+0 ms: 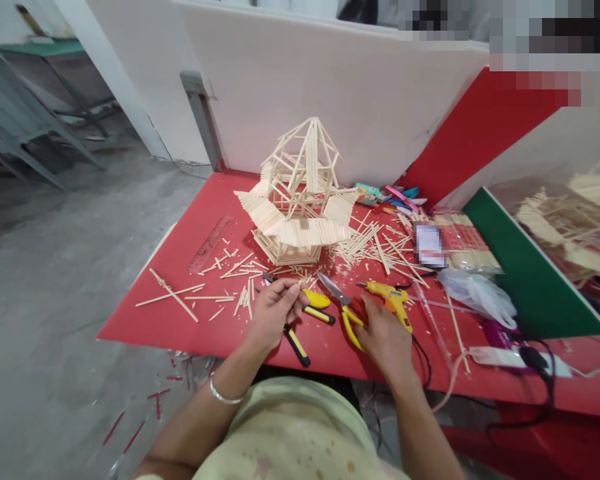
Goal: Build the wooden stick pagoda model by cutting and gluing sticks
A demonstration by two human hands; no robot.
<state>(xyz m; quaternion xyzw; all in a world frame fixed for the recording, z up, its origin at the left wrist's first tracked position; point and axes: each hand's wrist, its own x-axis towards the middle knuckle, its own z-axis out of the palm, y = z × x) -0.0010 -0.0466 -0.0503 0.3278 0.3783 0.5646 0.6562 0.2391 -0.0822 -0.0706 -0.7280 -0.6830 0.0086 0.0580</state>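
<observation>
My left hand (273,311) is closed in a pinch on a short wooden stick (286,283), held just above the red table (145,313). My right hand (386,337) rests on the yellow handles of the scissors (344,307), fingers curled around them, with the blades pointing up-left. A yellow hot glue gun (391,298) lies right beside that hand. Yellow-handled pliers (313,305) lie between the hands. A stick model house (300,197) stands behind them at the table's middle.
Loose sticks (380,250) litter the table around the model. A clear ruler (209,245) lies left, a plastic bag (477,293) and packs of sticks right. A power strip with cables (510,358) sits at the right front edge. White and red boards wall the back.
</observation>
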